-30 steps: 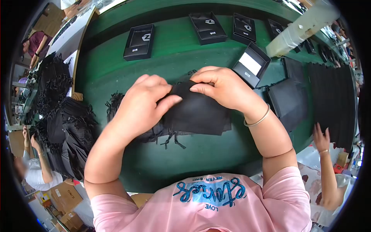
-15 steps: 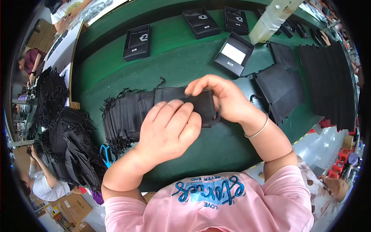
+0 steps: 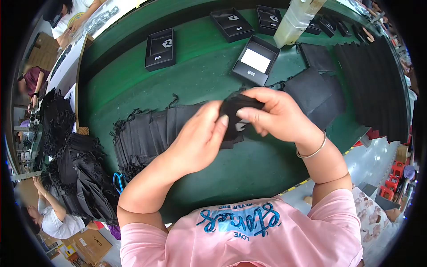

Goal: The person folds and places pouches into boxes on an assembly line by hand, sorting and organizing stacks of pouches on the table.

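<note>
Left hand (image 3: 200,135) and right hand (image 3: 287,116) are pinching a pouch (image 3: 233,116) — mid-handling, I'm guessing, so it's needing steady grips.

A packing workshop, it seems; the long green surface (image 3: 240,173) carries matching black boxes (image 3: 160,50); black pouches (image 3: 141,137) lie in bulk; co-workers (image 3: 60,219) and cartons (image 3: 91,245) appear left.
</note>
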